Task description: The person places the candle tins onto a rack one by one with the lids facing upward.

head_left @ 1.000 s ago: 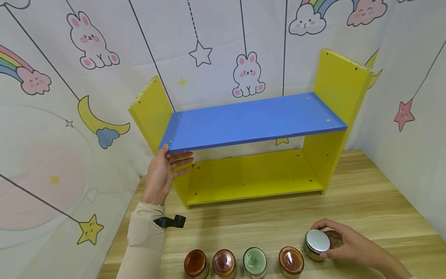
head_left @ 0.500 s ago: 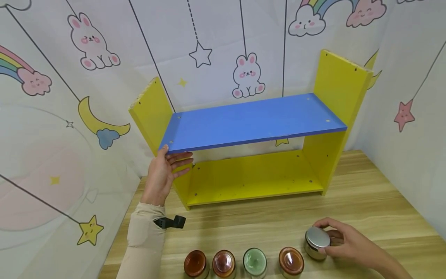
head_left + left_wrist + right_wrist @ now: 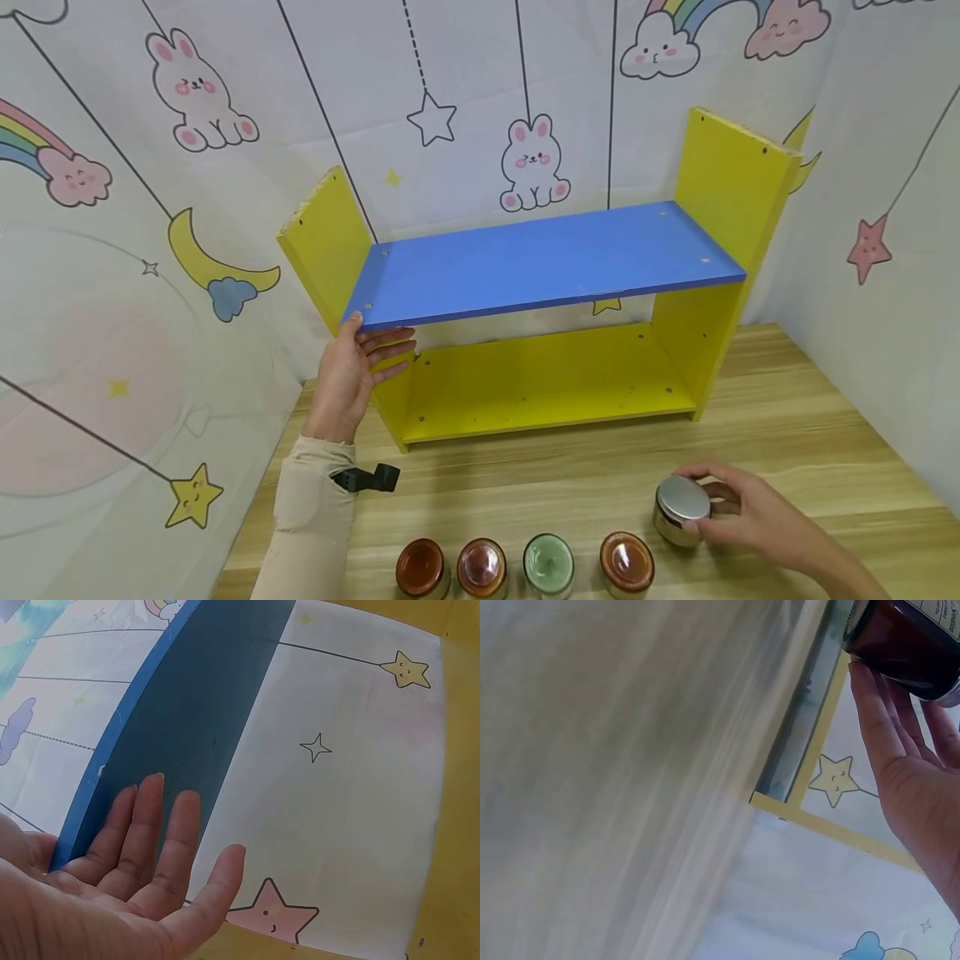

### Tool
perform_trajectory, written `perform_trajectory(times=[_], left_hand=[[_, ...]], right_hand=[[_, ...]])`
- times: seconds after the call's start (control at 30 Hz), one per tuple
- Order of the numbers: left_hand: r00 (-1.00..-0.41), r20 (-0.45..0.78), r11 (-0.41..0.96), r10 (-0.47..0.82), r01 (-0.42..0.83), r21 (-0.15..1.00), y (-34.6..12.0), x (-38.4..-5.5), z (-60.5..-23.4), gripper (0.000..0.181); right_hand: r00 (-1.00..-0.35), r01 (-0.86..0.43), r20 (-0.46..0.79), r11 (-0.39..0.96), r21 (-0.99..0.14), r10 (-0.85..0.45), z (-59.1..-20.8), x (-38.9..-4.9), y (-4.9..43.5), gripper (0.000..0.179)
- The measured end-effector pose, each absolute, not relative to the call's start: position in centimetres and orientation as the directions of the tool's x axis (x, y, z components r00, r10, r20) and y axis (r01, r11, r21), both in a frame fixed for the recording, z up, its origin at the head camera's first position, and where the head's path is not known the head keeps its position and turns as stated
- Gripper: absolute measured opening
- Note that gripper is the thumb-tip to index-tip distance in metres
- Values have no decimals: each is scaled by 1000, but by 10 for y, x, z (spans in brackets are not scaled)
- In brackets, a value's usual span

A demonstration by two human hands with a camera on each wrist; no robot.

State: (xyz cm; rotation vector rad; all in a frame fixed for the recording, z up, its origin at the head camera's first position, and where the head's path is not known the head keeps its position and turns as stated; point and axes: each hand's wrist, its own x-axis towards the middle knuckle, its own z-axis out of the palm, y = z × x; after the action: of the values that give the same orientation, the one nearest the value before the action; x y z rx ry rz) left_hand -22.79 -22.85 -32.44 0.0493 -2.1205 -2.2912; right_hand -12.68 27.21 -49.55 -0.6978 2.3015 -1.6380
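Observation:
My left hand (image 3: pixel 347 375) holds the front left corner of the blue shelf board (image 3: pixel 540 262), thumb on its top edge and fingers spread out underneath. In the left wrist view, the fingers (image 3: pixel 180 847) lie nearly straight along the board's underside (image 3: pixel 199 697). The board spans a yellow shelf unit (image 3: pixel 738 192). Front right, my right hand (image 3: pixel 757 517) grips a glass jar (image 3: pixel 671 529) with a silver lid by its right side. Dark red-brown glass and a label show on the jar (image 3: pixel 907 645) in the right wrist view. Whether it touches the table is unclear.
Left of the held jar, a row of glass jars lines the front: an amber jar (image 3: pixel 627 562), a green jar (image 3: pixel 549 564) and two reddish jars (image 3: pixel 482 567). The wooden table (image 3: pixel 787 433) meets a printed cloth (image 3: pixel 465 183) behind and at both sides.
My right hand and the silver-lidded jar have shifted slightly toward the shelf unit. The left hand stays at the blue board's corner.

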Motion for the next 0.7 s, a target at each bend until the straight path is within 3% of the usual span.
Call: perform_trajectory(times=[0.4, 0.7], left_hand=[[-999, -13, -84, -33, -10, 996, -228, -227, -324, 60], [-999, -14, -80, -34, -11, 997, -229, -228, -325, 60]], right_hand=[[-907, -257, 108, 331, -908, -408, -479, -130, 267, 47], [-932, -190, 54, 355, -915, -359, -461, -133, 263, 48]])
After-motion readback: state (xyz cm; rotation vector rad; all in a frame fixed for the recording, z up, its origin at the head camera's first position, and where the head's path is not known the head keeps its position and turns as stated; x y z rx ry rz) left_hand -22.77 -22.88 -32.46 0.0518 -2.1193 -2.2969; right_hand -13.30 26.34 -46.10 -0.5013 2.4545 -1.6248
